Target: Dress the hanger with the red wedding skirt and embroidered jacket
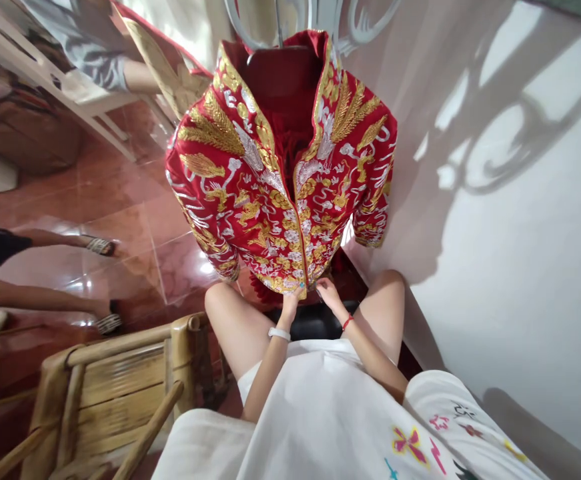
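Observation:
A red jacket (250, 220) with gold and silver embroidery hangs upright on a dark hanger (279, 57), its front edges meeting lower down and parting at the collar. At the bottom of its front opening, my left hand (291, 303) is closed on the hem, with a white band on the wrist. Just to the right, my right hand (330, 293) pinches the other front edge at the hem; a red cord circles that wrist. Both sets of fingertips are small in view, and any fastener between them is too small to make out.
White scrolled metalwork (320, 17) stands behind the hanger. A white wall (520, 267) is close on the right. At lower left is a bamboo chair (120, 387). Another person's legs (45, 293) and a seated person's leg (140, 77) show on the left, over the tiled floor (130, 213).

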A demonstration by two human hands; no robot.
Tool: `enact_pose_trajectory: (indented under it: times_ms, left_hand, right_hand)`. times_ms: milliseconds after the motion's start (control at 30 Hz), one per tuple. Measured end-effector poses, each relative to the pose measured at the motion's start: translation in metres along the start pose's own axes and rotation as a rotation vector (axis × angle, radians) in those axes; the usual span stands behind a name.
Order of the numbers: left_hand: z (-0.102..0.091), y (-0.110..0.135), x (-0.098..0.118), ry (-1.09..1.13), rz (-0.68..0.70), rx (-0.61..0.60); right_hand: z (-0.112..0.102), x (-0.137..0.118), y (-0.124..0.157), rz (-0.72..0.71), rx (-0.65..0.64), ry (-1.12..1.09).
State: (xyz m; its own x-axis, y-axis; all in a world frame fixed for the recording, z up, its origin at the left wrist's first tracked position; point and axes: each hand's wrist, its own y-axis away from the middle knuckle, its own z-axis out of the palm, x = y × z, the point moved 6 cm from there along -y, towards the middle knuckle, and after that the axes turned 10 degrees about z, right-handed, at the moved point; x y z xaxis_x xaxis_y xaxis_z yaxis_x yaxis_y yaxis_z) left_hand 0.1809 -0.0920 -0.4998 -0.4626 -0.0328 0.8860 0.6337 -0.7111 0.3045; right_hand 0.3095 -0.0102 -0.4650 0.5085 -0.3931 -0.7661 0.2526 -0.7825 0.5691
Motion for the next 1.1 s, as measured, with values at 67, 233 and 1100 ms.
enact_pose_trajectory:
  times_ms: [67, 233, 1100]
  left_hand:
    - [-0.001, -0.001, -0.001, 0.009, -0.008, -0.009]
    - [0.0, 0.0, 0.001, 0.015, -0.022, -0.014]
    - [0.006, 0.004, 0.001, 0.037, -0.095, -0.04]
  right_hand:
    - [0.006, -0.005, 0.002, -0.004, -0.021, 0.051]
    - [0.017, -0.025, 0.015, -0.161, 0.026, 0.436]
    - [0.014, -0.021, 0.02, 0.092, -0.424, -0.072]
